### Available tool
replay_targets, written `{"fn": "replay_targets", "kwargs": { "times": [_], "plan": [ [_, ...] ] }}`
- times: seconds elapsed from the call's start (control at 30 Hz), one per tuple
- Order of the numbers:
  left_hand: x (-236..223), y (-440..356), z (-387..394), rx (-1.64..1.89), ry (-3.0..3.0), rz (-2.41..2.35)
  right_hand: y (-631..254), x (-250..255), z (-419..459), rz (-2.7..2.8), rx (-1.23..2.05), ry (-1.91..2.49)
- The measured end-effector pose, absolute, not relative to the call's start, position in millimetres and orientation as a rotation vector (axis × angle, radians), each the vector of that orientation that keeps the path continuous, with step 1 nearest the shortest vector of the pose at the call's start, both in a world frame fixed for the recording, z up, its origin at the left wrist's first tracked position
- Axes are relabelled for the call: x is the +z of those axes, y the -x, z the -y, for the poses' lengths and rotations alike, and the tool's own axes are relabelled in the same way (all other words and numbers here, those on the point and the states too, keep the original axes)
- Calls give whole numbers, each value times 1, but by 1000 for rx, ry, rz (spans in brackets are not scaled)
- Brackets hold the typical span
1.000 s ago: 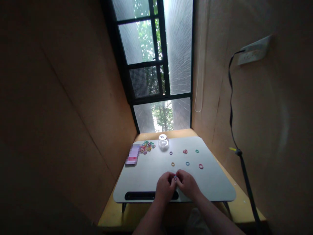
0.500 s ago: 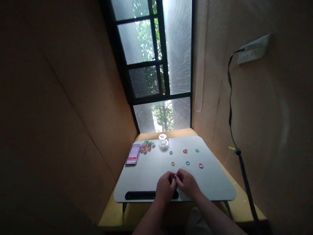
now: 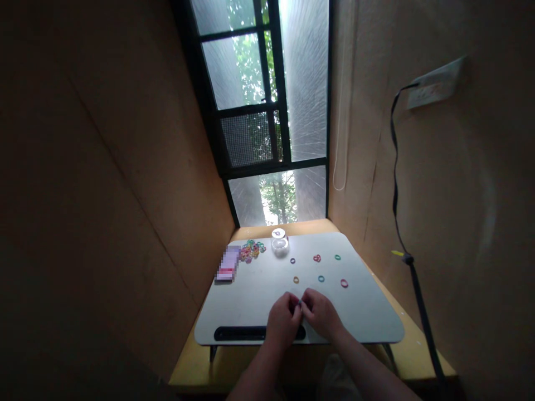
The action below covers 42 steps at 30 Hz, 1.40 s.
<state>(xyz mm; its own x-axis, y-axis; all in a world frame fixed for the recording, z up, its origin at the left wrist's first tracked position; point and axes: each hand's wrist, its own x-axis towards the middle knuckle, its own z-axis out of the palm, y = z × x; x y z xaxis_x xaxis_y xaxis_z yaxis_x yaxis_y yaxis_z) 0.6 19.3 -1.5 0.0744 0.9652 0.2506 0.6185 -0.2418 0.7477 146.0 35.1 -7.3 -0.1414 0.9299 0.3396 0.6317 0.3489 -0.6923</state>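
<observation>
My left hand [image 3: 284, 315] and my right hand [image 3: 318, 313] meet above the near part of a white lap table [image 3: 234, 303]. Fingers on both are closed, tips pinched together around a tiny bluish thing [image 3: 300, 302], mostly hidden and too small to name. Just beyond the fingers lie small coloured bands that look like hair ties: a yellow one [image 3: 296, 279], a blue one [image 3: 321, 278] and a pink one [image 3: 344, 283]. Farther back are a dark purple band [image 3: 292, 260], a small red cluster [image 3: 317, 258] and a green band [image 3: 337, 257].
A heap of mixed coloured bands [image 3: 252, 252] lies at the back left, beside a phone [image 3: 228, 264] with a blurred screen. A clear round container [image 3: 280, 246] stands at the back edge. The black slot [image 3: 240, 333] runs along the front; a black cable [image 3: 412, 278] hangs at right.
Both hands stay pinched together in nearly the same place, with only a slight shift of the fingertips. The bands on the table have not moved.
</observation>
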Motion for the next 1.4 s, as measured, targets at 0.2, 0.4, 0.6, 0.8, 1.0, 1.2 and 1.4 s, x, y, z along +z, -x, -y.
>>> {"fn": "replay_targets", "kwargs": {
  "times": [0.2,0.4,0.6,0.8,1.0,1.2,1.4],
  "plan": [
    [-2,-1,-19,1023,-1901,-1573,-146,-6,-35,1866,516,1374],
    [-1,-1,-18,1029,-1900,-1566,-146,-7,-35,1869,494,1365],
    [4,-2,-15,1034,-1905,-1559,-146,-7,-34,1873,488,1359],
    [5,-3,-14,1026,-1917,-1577,-146,-6,-32,1884,475,1356],
    [3,-3,-15,1010,-1939,-1584,-146,-4,-31,1887,465,1360],
    [6,-3,-13,997,-1943,-1594,-146,-3,-30,1881,468,1353],
    [5,-4,-14,995,-1928,-1592,-147,-5,-31,1879,472,1343]
  ]
}}
